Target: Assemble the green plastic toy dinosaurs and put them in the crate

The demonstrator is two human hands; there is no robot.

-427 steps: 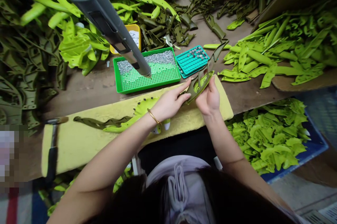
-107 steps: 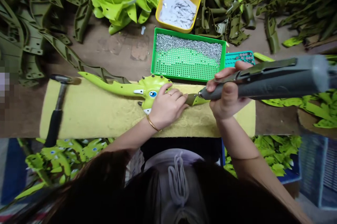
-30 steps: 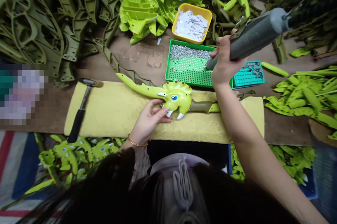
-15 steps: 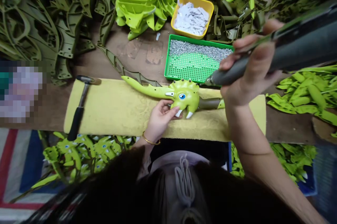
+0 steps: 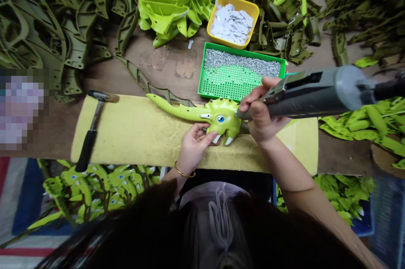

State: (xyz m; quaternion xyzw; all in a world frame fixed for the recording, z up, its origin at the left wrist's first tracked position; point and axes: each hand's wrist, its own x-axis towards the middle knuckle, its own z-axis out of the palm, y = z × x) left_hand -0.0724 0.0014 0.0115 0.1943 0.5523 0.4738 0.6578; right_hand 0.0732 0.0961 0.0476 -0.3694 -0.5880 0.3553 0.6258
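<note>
On the yellow cloth [image 5: 126,142] lies a lime-green plastic toy [image 5: 226,121] with a blue eye, white teeth and a long curved arm reaching left. My left hand [image 5: 194,144] pinches the toy's lower edge by the teeth, its thumb on top. A dark grey power screwdriver [image 5: 294,100] is wrapped in the fingers of my right hand [image 5: 265,117]. The driver's tip meets the right edge of the toy, just beside the eye; the exact contact point is too small to tell. Part of the toy's dark handle is hidden beneath my right hand.
A hammer [image 5: 91,130] lies on the cloth's left end. Behind the cloth stand a green tray [image 5: 200,85] of screws and a yellow bin [image 5: 210,28] of white pieces. Olive parts [image 5: 76,41] and lime parts [image 5: 164,3] are heaped at the back; more toys [image 5: 120,180] lie below the front edge.
My right hand has brought the screwdriver down and left, from above the toy's right side to its edge. My left hand still holds the toy, almost unmoved.
</note>
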